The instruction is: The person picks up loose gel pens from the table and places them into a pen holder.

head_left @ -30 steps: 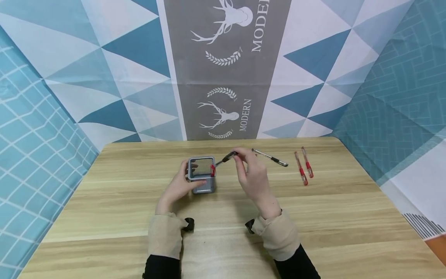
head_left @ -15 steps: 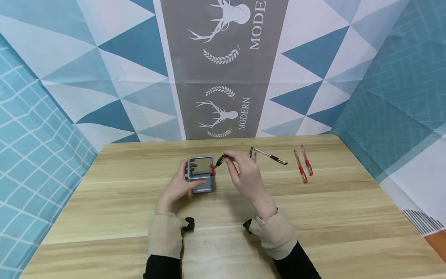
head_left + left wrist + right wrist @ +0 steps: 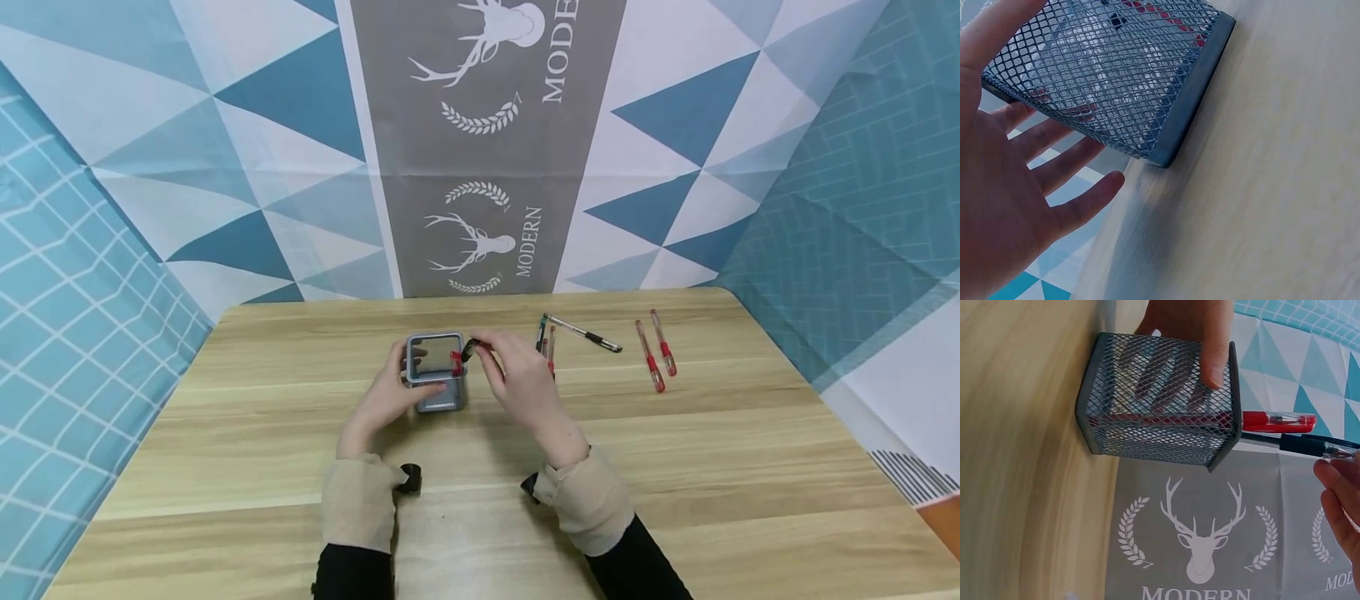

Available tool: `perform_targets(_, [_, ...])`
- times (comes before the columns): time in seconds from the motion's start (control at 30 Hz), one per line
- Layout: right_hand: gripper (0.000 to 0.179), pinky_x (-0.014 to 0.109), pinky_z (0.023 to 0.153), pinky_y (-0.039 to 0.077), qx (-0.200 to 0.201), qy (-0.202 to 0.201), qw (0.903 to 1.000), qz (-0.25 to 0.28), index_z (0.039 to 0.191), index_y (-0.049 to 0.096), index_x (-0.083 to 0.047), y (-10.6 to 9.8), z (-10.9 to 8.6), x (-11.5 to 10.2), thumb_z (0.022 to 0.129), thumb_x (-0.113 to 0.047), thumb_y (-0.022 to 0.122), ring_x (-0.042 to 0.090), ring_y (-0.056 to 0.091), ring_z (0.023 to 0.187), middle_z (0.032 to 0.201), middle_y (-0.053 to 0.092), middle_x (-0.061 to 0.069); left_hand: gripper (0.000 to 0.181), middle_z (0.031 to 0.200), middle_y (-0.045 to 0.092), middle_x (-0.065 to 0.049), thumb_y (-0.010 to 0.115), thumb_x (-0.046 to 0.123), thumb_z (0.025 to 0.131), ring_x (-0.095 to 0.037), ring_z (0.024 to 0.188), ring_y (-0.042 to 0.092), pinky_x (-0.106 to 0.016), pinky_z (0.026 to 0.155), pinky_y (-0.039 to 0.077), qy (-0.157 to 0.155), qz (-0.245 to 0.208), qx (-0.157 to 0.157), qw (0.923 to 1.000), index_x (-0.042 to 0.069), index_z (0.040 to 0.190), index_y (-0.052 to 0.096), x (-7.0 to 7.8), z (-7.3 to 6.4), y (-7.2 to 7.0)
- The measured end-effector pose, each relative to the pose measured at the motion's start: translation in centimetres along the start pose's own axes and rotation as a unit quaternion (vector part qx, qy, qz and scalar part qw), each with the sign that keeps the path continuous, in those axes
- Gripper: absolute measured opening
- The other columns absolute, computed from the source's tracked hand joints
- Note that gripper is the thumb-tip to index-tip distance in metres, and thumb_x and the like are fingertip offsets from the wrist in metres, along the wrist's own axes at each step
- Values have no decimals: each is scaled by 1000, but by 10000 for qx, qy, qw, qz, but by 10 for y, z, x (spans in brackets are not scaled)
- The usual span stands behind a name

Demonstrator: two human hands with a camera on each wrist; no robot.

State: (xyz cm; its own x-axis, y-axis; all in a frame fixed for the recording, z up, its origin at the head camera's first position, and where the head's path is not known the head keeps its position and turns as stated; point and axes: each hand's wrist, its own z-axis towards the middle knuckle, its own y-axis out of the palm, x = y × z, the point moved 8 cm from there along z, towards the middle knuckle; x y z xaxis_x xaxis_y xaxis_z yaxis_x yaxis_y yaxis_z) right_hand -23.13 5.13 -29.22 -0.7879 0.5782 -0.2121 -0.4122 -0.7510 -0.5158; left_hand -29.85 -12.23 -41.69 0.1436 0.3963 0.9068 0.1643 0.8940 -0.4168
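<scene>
A grey mesh pen holder (image 3: pixel 439 402) stands on the wooden table, its square mouth facing up. My left hand (image 3: pixel 384 407) grips it from the left, thumb across the near wall and fingers around the far side. Inside leans a red pen (image 3: pixel 1279 421), its capped end sticking out above the rim. At the right edge of the mouth, my right hand (image 3: pixel 527 385) pinches the upper end of a black gel pen (image 3: pixel 1302 445). That pen's lower shaft passes over the rim into the holder, beside the red one.
Just beyond the right hand lie a red pen (image 3: pixel 552 350) and a dark pen (image 3: pixel 541 332), partly hidden by it. A clear pen with black grip (image 3: pixel 585 332) lies behind them. Two red pens (image 3: pixel 651 358) lie farther right. A patterned backdrop rises behind the table (image 3: pixel 720 467).
My right hand has moved left and slightly down, bringing the black pen deeper into the holder. Pens behind that hand have come into view. The left hand keeps its grip.
</scene>
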Motion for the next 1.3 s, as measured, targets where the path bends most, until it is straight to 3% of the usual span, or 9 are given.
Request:
perform_targets(0.33, [19, 26, 77, 50, -434, -104, 9990, -92, 106, 62, -7, 14, -4, -5, 89, -7, 56, 15, 62, 81, 89, 65, 3, 91, 132, 42, -18, 78, 31, 69, -34, 119, 43, -51, 100, 33, 11, -29, -7, 10000, 18, 140, 22, 0, 1, 1])
perform_targets(0.63, [18, 25, 80, 50, -687, -31, 9976, -104, 105, 62, -6, 25, -7, -4, 88, -7, 57, 15, 63, 84, 93, 66, 3, 91, 133, 42, -17, 78, 30, 70, -34, 121, 42, -51, 102, 31, -52, -155, -64, 9998, 19, 140, 22, -3, 2, 1])
perform_targets(0.93, [19, 26, 83, 49, -977, 158, 9950, -125, 105, 63, -7, 34, -12, 1, 86, -8, 60, 15, 62, 87, 97, 65, 3, 89, 128, 47, -13, 78, 33, 70, -30, 114, 49, -45, 97, 38, -18, -46, -15, 10000, 19, 138, 23, -1, 1, 1])
perform_targets(1.17, [19, 25, 83, 49, -1113, 185, 9935, -131, 106, 62, -8, 39, -14, 2, 87, -11, 59, 13, 61, 87, 98, 65, 2, 85, 134, 37, -22, 77, 21, 73, -37, 117, 45, -49, 99, 35, 83, -337, -153, 9993, 13, 138, 22, 17, -5, 0])
perform_targets(1.3, [18, 25, 81, 49, -1153, 131, 9930, -217, 104, 63, -9, 41, -15, 2, 86, -12, 62, 12, 61, 85, 97, 65, 1, 84, 134, 36, -24, 75, 16, 75, -39, 117, 44, -50, 99, 35, 32, -267, -188, 9995, 9, 139, 22, 30, -10, -1])
